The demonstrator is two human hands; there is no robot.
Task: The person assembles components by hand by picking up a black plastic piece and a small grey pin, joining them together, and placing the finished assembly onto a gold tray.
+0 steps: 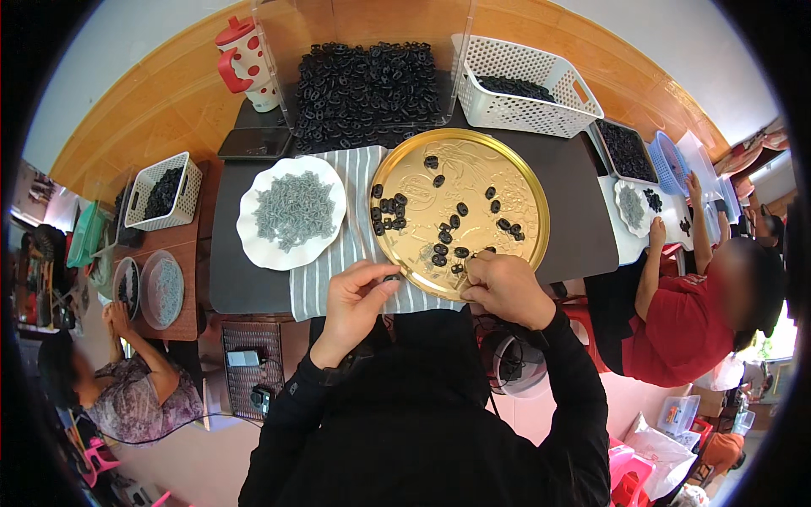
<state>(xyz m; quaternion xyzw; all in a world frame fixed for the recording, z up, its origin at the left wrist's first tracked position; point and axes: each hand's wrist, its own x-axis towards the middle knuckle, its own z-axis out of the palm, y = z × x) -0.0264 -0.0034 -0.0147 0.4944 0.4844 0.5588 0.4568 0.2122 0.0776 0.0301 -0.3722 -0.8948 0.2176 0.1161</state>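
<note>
At lower centre of the frame the left hand (355,291) pinches a small black piece (394,277) at the gold tray's (524,182) near rim. The right hand (505,287) is curled closed over the rim beside it; what its grip holds is hidden

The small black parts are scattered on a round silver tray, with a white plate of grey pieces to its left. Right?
Not quite: in the head view the round tray is gold, not silver. The small black parts are scattered on it, and the white plate of grey pieces sits to its left.
</note>
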